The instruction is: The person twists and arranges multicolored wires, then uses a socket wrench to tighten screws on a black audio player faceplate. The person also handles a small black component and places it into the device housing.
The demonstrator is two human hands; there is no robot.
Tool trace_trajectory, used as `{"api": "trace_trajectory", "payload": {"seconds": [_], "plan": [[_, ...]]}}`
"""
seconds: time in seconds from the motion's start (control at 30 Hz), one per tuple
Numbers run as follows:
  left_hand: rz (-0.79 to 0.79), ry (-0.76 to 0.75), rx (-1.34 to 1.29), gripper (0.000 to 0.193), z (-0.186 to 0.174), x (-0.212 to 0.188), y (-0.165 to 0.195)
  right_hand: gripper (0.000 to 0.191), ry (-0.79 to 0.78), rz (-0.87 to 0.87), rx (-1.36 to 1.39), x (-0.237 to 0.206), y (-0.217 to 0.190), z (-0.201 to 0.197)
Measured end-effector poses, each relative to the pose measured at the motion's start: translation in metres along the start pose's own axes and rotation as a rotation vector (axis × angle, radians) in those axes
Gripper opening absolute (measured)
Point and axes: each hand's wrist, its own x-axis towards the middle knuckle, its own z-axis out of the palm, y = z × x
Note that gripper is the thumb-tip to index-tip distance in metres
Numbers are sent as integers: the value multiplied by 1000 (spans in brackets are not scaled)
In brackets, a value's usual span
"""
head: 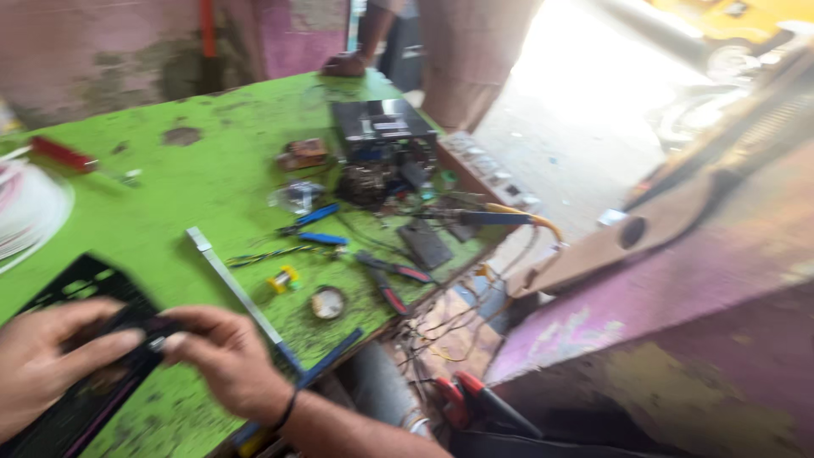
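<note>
Head view: pliers (388,280) and solder spool (284,279) clutter green table (212,178).

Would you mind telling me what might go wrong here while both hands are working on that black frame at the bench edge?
1. The black frame overhangs the near edge of the green table; if the left hand or right hand slips, it may drop.
2. The red-handled pliers and the round tin lie near the edge, so a nudge could knock them off.
3. Loose wires hang off the table and could snag.
</note>
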Motion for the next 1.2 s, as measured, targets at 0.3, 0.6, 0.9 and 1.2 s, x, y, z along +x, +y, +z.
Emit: {"api": "trace_trajectory", "payload": {"seconds": [0.3,0.6,0.9,1.2], "plan": [[148,-18,47,29,19,-50,139,32,-11,-36,51,18,-32,8],[144,-23,-102,26,22,-40,131,31,-53,-58,73,17,-44,10],[231,-14,-44,27,23,-39,130,30,-33,-54,52,17,-46,12],[195,-25,-28,27,24,-39,129,29,-35,-43,69,15,-43,8]]}}
